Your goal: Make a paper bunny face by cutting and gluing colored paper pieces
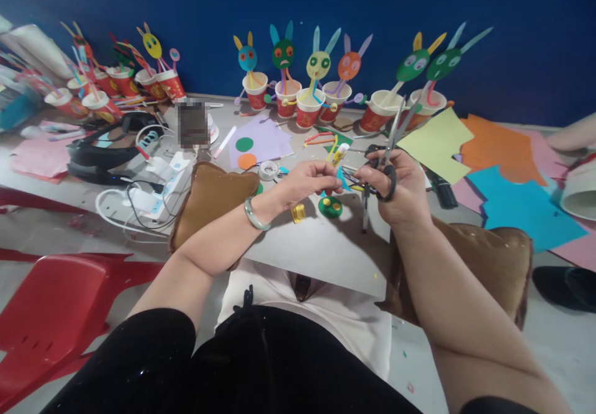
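Note:
Pinched in the fingers of my left hand (310, 184) is a small piece of blue paper (343, 180). My right hand (403, 184) grips a pair of scissors (395, 130) by its dark handles, the blades pointing up and away from the paper. Below the blue piece, a green paper disc (330, 207) with two yellow ovals lies on the table. A scrap of yellow material (298, 213) rests close to my left wrist. Behind my hands are a glue stick (341, 152) and a roll of clear tape (269, 170).
Paper cups (309, 108) with rabbit-like paper heads line the blue wall. Coloured sheets, including a blue one (526, 206), spread at the right. Brown cushions (209, 206) flank my arms. A power strip (174, 181) with cables is at the left, near a red chair (56, 302).

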Demonstrator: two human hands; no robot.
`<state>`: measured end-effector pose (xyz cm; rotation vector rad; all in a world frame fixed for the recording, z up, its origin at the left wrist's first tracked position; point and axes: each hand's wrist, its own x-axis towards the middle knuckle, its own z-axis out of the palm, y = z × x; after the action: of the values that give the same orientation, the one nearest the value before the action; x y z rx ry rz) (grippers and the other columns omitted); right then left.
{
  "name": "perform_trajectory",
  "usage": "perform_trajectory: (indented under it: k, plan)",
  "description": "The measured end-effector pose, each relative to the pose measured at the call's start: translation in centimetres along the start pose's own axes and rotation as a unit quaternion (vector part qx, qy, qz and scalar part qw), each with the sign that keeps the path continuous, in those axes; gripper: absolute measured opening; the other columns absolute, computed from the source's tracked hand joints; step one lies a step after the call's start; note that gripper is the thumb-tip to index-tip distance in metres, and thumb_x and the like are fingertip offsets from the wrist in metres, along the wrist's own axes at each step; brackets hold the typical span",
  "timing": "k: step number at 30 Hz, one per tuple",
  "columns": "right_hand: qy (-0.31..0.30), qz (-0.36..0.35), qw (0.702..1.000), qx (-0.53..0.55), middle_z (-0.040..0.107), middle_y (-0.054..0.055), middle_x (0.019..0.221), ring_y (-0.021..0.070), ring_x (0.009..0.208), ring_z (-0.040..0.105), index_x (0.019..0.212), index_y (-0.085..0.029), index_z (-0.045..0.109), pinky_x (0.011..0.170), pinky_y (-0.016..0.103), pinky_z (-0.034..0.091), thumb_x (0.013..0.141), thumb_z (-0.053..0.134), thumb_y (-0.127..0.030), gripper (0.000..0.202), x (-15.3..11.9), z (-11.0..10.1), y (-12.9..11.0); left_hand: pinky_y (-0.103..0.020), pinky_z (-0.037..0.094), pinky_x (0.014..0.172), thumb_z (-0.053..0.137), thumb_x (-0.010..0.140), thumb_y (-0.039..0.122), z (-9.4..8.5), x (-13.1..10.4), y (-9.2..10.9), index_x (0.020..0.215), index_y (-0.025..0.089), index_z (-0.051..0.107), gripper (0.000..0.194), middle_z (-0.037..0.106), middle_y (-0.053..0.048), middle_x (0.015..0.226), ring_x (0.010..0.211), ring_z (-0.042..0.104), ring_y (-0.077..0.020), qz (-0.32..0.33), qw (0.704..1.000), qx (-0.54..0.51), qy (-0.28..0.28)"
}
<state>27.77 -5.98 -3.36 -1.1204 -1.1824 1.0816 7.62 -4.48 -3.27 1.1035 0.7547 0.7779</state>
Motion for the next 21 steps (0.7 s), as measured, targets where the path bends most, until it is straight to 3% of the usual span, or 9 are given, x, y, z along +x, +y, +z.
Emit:
perform_trajectory:
  k: [7, 14, 21]
  plan:
    - [-0.033, 0.022, 0.999, -0.011, 0.071, -0.001, 0.075, 0.0191, 0.067, 0.063, 0.095, -0.029, 0.067, 0.068, 0.035, 0.050, 0.063, 0.101, -0.064, 0.058, -0.30, -0.16, -0.05, -0.024, 0.043, 0.066, 0.079, 0.086, 0.021, 0.01, 0.20, 0.03, 0.077, 0.018, 0.059, 0.023, 0.073, 0.002, 0.071, 0.065, 0.063, -0.0057, 0.011, 0.998, -0.028, 0.056]
    - [-0.040, 0.013, 0.999, -0.027, 0.069, -0.003, 0.077, 0.0183, 0.071, 0.065, 0.096, -0.029, 0.067, 0.068, 0.033, 0.053, 0.062, 0.102, -0.052, 0.054, -0.08, -0.56, 0.46, -0.026, 0.044, 0.069, 0.087, 0.078, 0.035, -0.30, 0.38, -0.39, 0.076, 0.020, 0.059, 0.032, 0.074, 0.002, 0.073, 0.065, 0.057, -0.0054, 0.051, 0.996, -0.038, 0.068]
    - [-0.047, 0.014, 0.998, -0.036, 0.067, -0.003, 0.074, 0.0174, 0.067, 0.064, 0.093, -0.027, 0.068, 0.067, 0.033, 0.054, 0.060, 0.103, -0.054, 0.055, -0.33, -0.11, -0.04, -0.026, 0.041, 0.069, 0.090, 0.073, 0.046, -0.38, 0.38, -0.60, 0.076, 0.020, 0.065, 0.037, 0.072, 0.003, 0.075, 0.067, 0.055, -0.0061, 0.116, 0.989, -0.032, 0.088]
